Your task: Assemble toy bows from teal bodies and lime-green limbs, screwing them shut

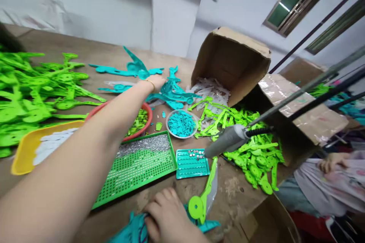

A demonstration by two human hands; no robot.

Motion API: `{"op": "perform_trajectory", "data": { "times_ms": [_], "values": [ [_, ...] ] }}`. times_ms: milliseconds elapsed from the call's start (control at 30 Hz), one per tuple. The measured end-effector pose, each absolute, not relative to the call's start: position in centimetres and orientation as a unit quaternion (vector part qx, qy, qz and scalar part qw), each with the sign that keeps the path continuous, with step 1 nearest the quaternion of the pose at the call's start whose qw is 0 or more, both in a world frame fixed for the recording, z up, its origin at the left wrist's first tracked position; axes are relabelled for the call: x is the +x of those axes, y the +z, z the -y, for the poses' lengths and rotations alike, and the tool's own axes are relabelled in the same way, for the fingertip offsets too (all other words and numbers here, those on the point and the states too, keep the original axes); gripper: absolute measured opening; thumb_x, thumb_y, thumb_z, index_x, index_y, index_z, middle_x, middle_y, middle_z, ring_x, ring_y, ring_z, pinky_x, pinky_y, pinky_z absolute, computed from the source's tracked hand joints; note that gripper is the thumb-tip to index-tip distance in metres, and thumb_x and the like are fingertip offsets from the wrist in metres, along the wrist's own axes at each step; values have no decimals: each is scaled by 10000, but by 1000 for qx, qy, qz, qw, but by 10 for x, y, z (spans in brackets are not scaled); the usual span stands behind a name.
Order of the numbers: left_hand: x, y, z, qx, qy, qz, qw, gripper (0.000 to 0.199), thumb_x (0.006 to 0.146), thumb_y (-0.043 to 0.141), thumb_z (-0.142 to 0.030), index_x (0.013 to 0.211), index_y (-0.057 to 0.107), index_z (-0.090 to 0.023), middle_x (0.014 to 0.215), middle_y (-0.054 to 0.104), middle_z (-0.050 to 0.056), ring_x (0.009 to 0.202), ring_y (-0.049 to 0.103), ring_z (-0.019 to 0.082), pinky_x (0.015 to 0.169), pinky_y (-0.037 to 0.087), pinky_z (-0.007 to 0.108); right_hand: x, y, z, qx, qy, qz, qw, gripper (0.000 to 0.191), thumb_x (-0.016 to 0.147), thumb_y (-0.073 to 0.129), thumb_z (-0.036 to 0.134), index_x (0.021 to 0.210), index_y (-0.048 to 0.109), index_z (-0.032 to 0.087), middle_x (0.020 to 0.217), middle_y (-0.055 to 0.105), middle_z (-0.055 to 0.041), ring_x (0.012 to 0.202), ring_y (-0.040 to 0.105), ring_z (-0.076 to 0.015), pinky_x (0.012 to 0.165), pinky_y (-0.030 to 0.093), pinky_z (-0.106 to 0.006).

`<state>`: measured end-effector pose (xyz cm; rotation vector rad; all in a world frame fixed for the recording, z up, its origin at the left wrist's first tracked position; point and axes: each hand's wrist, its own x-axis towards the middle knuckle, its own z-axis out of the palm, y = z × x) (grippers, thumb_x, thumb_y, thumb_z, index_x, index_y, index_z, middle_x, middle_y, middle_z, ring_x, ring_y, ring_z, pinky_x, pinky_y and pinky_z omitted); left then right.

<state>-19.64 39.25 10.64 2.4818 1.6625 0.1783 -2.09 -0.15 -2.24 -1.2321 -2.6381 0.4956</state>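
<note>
My left hand (156,82) reaches across the table to a loose pile of teal plastic parts (172,93). Its fingers are blurred against the pile, so their grip does not show. Near the table's front edge, my right hand (168,212) has its fingers curled round a teal plastic part (132,229), which the frame's lower edge cuts off. Just right of that hand lies a bright green plastic part (196,207) with a round end. A small teal tray (192,171) holding small silvery pieces sits beyond it.
A green perforated tray (137,174) of small metal pieces, a red bowl (149,119), a yellow tray (21,159) and a bowl of teal pieces (181,124) stand mid-table. A grey corded tool (226,140) juts in from the right. Green parts (253,155) spill near a cardboard box (232,60). Another person (330,174) sits at right.
</note>
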Motion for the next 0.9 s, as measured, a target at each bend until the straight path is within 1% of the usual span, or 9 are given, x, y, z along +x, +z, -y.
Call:
{"op": "perform_trajectory", "data": {
  "times_ms": [133,300,367,433,500,567,633,767,900],
  "values": [
    [-231,150,-349,779,121,-615,26,333,839,578,-184,1146,555,-57,1267,596,235,1302,475,392,1106,284,588,-21,-4,-1,-411,180,892,57,159,925,503,308,994,608,210,966,635,-45,942,540,-210,842,449,-362],
    [-302,191,-268,635,347,-690,1,383,852,664,-171,1156,458,-61,1059,617,46,1181,551,286,1090,284,630,-16,18,-1,-396,220,891,13,221,936,515,296,1090,625,183,1071,655,-86,1031,566,-227,913,449,-389],
    [-325,198,-221,579,467,-662,85,319,847,579,-29,1147,475,-58,822,540,-67,973,620,153,1054,364,591,-13,32,-10,-379,260,888,17,293,930,542,353,1161,616,189,1134,664,-96,1065,584,-229,920,461,-390],
    [-338,197,-169,517,558,-605,236,478,793,478,123,1224,458,-82,691,477,-125,686,586,34,935,494,518,-17,49,-32,-367,282,885,39,334,930,538,399,1181,622,193,1140,688,-99,1048,613,-223,904,479,-382],
    [-339,187,-116,442,601,-562,358,534,738,433,179,1179,518,-110,664,532,-107,564,549,21,764,582,355,-36,66,-67,-394,246,881,93,288,938,518,355,1122,657,183,1134,706,-112,1051,627,-222,924,477,-387],
    [-335,172,-69,375,617,-549,421,430,731,473,134,1056,589,-122,647,586,-52,501,558,72,541,558,231,-66,80,-112,-428,182,878,110,259,936,474,253,1064,682,164,1110,715,-127,1042,637,-230,937,470,-402],
    [-330,153,-29,329,623,-556,442,198,824,495,-18,934,631,-112,649,625,17,501,589,117,442,518,205,-102,84,-156,-473,108,869,96,281,919,465,222,1075,684,142,1159,697,-154,1107,617,-272,977,441,-461],
    [-330,120,28,271,594,-555,515,369,940,365,-300,729,621,-138,572,577,51,484,597,174,395,517,267,-152,72,-210,-510,75,857,-20,315,811,521,68,1085,677,76,1144,699,-188,1146,615,-313,1053,369,-531],
    [-331,101,59,230,599,-487,593,289,827,498,-311,613,589,-139,567,510,28,518,579,158,478,560,282,-166,67,-216,-518,69,852,-47,343,747,536,-13,1068,657,3,1098,696,-230,1132,627,-336,1033,389,-532]
  ]
}}
